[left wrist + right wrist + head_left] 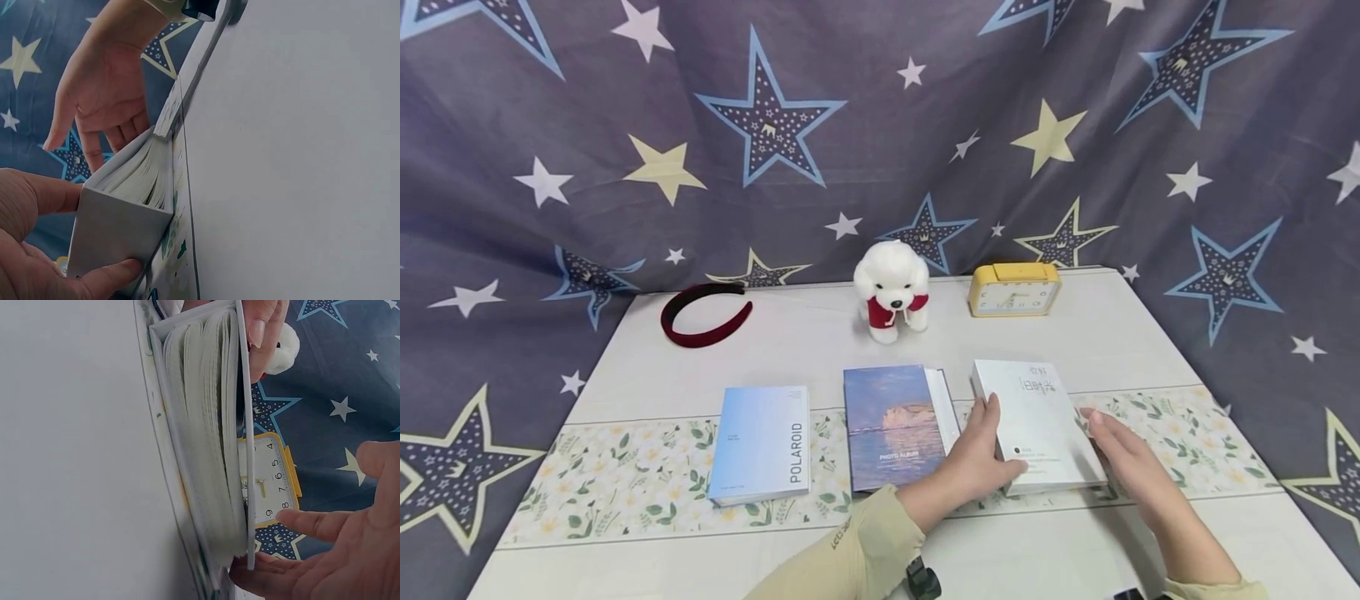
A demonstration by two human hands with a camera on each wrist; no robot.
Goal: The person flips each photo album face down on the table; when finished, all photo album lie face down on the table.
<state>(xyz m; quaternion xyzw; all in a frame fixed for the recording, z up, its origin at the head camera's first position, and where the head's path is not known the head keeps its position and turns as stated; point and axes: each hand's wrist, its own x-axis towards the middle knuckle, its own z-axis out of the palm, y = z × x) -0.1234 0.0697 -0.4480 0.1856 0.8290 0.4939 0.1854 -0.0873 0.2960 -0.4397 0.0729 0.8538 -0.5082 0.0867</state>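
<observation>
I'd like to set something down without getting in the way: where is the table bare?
The table is bare between the dark red headband and white toy dog, between the yellow clock and the table's right edge, and in front of the POLAROID book. It's crowded where PHOTO ALBUM, white book, left hand and right hand cluster.

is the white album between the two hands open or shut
Shut: both wrist views show the white album with its pages visible only as edges between the two covers.
</observation>
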